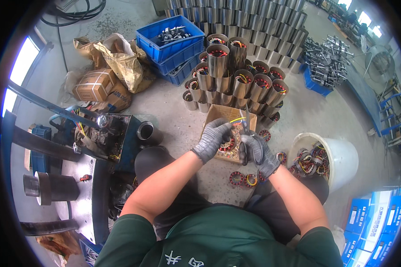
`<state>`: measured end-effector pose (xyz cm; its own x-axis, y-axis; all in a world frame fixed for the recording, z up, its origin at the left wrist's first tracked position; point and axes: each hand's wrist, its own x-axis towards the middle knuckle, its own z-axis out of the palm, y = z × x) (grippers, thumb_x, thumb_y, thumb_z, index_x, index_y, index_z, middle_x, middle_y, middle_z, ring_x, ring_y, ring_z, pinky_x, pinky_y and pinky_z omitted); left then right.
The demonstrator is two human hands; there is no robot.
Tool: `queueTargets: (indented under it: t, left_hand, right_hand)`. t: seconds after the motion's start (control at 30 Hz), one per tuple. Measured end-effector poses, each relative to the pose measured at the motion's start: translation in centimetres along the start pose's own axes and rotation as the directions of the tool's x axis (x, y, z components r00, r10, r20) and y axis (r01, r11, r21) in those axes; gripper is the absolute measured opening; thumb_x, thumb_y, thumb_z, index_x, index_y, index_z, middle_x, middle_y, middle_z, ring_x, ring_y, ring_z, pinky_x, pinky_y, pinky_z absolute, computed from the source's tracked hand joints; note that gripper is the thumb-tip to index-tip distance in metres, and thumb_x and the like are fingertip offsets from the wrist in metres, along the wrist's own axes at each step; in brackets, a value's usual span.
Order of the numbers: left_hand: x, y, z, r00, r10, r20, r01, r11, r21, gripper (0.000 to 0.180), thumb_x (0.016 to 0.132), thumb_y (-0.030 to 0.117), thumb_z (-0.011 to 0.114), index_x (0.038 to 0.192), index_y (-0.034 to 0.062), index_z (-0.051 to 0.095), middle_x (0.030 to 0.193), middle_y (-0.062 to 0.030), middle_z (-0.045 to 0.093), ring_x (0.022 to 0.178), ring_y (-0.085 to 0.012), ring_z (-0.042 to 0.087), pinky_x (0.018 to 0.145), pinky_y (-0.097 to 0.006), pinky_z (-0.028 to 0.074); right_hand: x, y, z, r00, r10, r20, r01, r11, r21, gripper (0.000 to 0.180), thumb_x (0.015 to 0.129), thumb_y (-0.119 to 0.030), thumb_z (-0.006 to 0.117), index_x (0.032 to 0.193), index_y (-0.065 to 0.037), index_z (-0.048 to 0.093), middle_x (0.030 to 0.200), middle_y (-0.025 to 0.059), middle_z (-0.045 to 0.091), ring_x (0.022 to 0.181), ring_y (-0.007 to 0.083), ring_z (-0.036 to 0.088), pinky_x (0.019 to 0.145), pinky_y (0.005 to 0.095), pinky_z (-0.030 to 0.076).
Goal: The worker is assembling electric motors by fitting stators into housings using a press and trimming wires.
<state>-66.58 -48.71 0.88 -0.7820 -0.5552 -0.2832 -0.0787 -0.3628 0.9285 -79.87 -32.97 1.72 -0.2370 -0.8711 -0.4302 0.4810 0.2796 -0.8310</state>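
Observation:
My left hand (216, 139), in a grey glove, is closed on a ring-shaped motor stator (227, 145) with copper and red windings. A yellow wire (238, 119) sticks out from beside its fingers toward the right. In my gloved right hand (259, 152) is a pair of scissors (247, 116), blades pointing up and away from me, close to the wire's end. Both hands are over an open cardboard box (217, 112) with small scraps inside. Fingers partly hide the stator and the scissors' handles.
More stators (236, 178) lie on the floor, and others fill a white bucket (343, 155) on the right. Steel cylinders (218, 66) stand stacked ahead. Blue crates (165, 52) of metal parts are at the far left, and a press-like machine (87, 191) stands close on my left.

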Motion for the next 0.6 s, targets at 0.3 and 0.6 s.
queueTargets:
  t: [0.3,0.6]
  left_hand:
    - [1.0,-1.0,-0.5,0.993,0.024,-0.113,-0.035,0.995,-0.095,0.019,0.102,0.021,0.059,0.110,0.0043,0.062,0.082,-0.0045,0.066,0.067,-0.0129,0.062,0.061,-0.028,0.053]
    - [0.9,-0.8,-1.1,0.984,-0.014,-0.177,-0.004,0.995,-0.097,0.015,0.101,0.020,0.058,0.101,0.0063,0.063,0.073,0.0005,0.060,0.059,-0.0089,0.053,0.053,-0.024,0.044]
  right_hand:
    - [0.4,1.9,1.0,0.991,0.086,-0.098,-0.061,0.971,0.233,0.031,0.094,-0.014,0.054,0.125,-0.010,0.050,0.067,0.0029,0.053,0.044,0.0166,0.052,0.037,0.0346,0.044]
    - [0.2,2.1,0.6,0.997,0.050,-0.058,-0.042,0.991,0.130,0.037,0.092,-0.014,0.053,0.128,-0.007,0.049,0.072,0.0073,0.057,0.051,0.0200,0.058,0.045,0.0355,0.052]
